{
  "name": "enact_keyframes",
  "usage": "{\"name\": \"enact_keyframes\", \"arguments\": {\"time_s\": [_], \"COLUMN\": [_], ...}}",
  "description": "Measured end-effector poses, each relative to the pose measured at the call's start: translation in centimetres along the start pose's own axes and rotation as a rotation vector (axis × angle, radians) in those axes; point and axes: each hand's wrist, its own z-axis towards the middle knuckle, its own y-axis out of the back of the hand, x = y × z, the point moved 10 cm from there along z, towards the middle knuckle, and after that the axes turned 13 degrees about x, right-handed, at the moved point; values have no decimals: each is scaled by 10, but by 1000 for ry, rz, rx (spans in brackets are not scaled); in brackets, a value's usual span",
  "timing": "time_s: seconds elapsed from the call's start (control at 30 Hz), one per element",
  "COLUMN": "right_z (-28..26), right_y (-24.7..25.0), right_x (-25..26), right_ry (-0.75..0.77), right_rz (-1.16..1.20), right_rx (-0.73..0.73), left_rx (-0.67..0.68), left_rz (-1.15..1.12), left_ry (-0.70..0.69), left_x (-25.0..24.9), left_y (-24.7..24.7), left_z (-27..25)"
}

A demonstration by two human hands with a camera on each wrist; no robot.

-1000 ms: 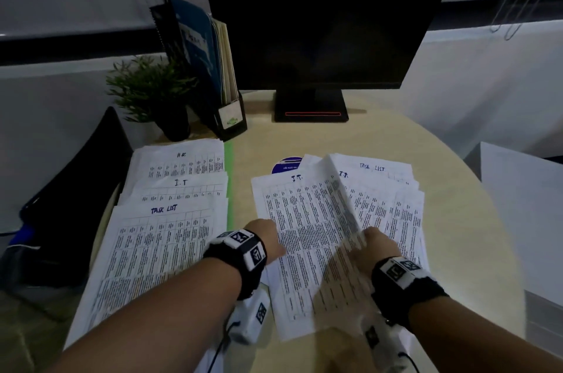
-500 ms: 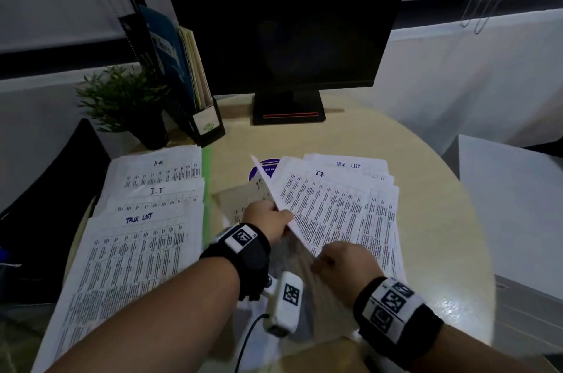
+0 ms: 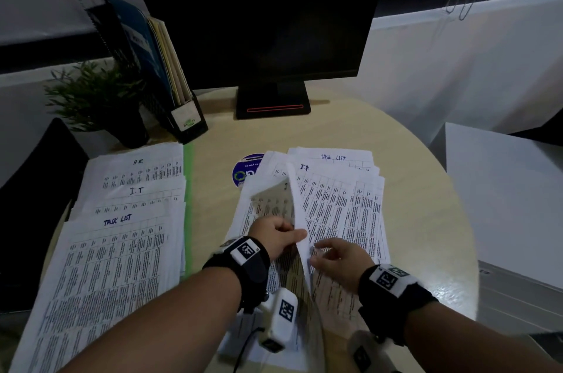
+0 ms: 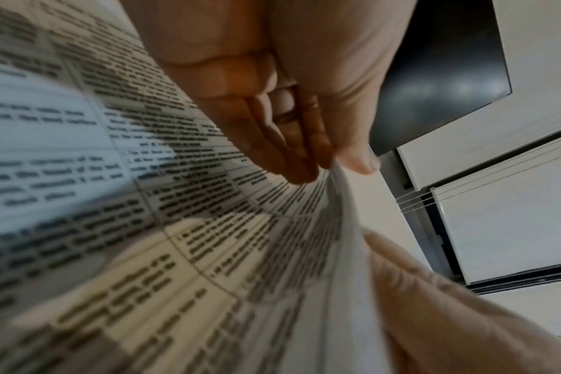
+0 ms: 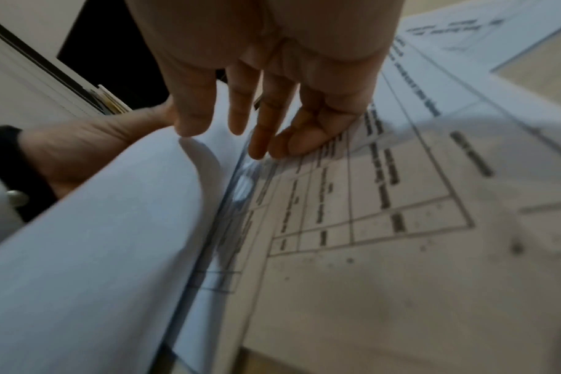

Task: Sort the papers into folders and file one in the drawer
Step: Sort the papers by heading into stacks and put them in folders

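- Two paper piles on the round table (image 3: 411,205): sorted stack (image 3: 122,235) on the left, unsorted pile (image 3: 344,205) in front of the monitor (image 3: 256,16).
- Sorted stack is fanned so three headers show: "H.R.", "I.T", "TASK LIST".
- Left hand (image 3: 275,237) pinches the top sheet (image 3: 297,214) of the unsorted pile, thumb on one face and fingers on the other; the sheet is lifted on edge, curling.
- Right hand (image 3: 338,260) lies just beside it, fingers spread and mostly straight, fingertips (image 5: 272,149) down on the pile; thumb looks to touch the raised sheet, but it's blurry.
- Hands close together, sheet between them.
- Next sheets in the pile read "I.T" and "TASK LIST".
- Behind the piles: file holder (image 3: 185,119) with folders (image 3: 158,46) upright, potted plant (image 3: 100,98) left of it.
- Blue round sticker (image 3: 243,171) partly under the pile's far left corner.
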Motion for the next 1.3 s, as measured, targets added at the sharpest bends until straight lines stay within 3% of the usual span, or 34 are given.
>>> {"name": "enact_keyframes", "arguments": {"time_s": [0.27,0.63,0.83,0.97,1.1,1.2,1.3], "right_z": [-1,7,17,23,18,16,9], "right_y": [3,4,11,24,42,44,41], "right_x": [16,5,-12,-37,-44,-42,-19], "right_ry": [152,148,70,-65,-136,-153,-110], "right_rz": [155,240,128,111,4,14,-55], "right_rx": [-5,-16,-66,-102,-144,-134,-145], "left_rx": [30,87,114,-149,-372,-399,-277], "left_rz": [-188,-232,-262,-51,-46,-57,-25], "left_ry": [-25,45,114,54,-34,14,40], "left_x": [-7,11,20,7,-12,-7,-5], "left_y": [-19,-31,-42,-5,46,68,52], "left_z": [0,3,4,1,-16,-19,-18]}}
